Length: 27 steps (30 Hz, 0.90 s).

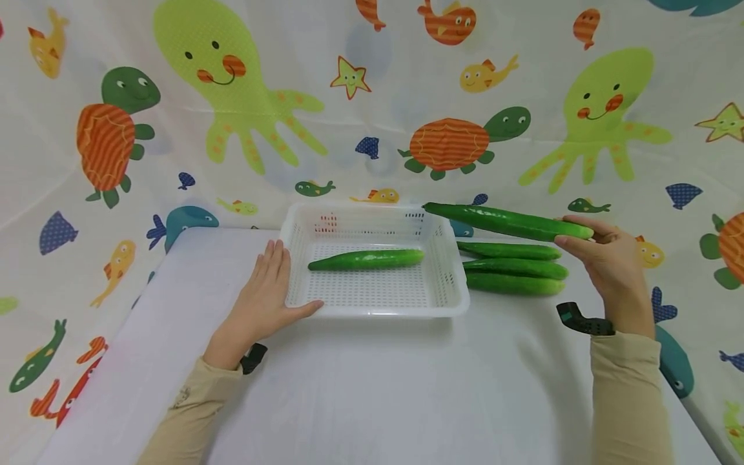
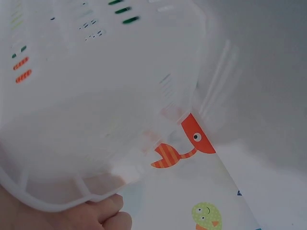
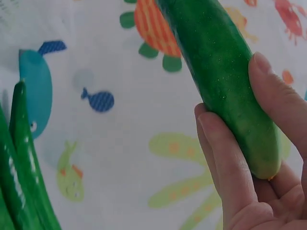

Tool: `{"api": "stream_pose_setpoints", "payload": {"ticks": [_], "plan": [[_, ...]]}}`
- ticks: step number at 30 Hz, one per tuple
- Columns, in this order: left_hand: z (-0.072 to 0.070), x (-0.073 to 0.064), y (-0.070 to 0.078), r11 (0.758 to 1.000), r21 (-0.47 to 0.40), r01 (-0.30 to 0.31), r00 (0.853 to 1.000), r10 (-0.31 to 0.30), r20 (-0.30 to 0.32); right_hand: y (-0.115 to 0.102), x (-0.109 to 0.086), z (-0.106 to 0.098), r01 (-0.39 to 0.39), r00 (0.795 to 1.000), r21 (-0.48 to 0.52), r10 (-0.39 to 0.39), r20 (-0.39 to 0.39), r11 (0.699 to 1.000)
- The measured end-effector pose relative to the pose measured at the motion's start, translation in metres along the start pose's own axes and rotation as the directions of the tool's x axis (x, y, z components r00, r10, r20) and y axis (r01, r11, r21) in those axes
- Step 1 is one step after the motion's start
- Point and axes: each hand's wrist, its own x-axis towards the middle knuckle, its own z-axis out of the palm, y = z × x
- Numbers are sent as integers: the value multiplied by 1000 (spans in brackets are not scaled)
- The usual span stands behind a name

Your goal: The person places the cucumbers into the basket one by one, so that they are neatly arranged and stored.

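Note:
My right hand [image 1: 610,265] holds a cucumber [image 1: 506,221] by its paler end, thumb on one side and fingers on the other. The cucumber is raised, its dark tip over the right back corner of a white plastic basket [image 1: 372,312]. In the right wrist view the same cucumber [image 3: 223,86] lies between thumb and fingers. Inside the basket, another cucumber [image 1: 366,259] rests lengthwise on the perforated floor. My left hand [image 1: 264,297] lies with straight fingers along the basket's left side, thumb at the front rim. The left wrist view shows its fingers [image 2: 108,211] beside the basket wall.
Three cucumbers [image 1: 514,267] lie side by side on the white table [image 1: 372,387], just right of the basket, their dark tips close to its wall. Behind the table hangs a cloth [image 1: 325,51] printed with sea animals.

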Motion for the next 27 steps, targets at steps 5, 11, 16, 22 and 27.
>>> {"api": "stream_pose_setpoints", "payload": {"ticks": [5, 11, 16, 22, 27], "plan": [[1, 0, 0, 1000, 2, 4, 1000, -4, 5, -5, 13, 33, 2, 999, -50, 0, 38, 999], [1, 0, 1, 1000, 7, 0, 1000, 0, -5, -3, 31, 72, -16, 998, -144, 26, 65, 989], [2, 0, 1, 1000, 10, 0, 1000, 1, -11, 1, 42, 99, -66, 993, -258, 89, 82, 964], [1, 0, 0, 1000, 4, -8, 1000, 8, -28, 5, 53, 126, -112, 976, -414, 178, 124, 904], [1, 0, -1, 1000, 2, -9, 999, 9, -32, 11, 62, 143, -114, 961, -488, 220, 166, 865]]}}
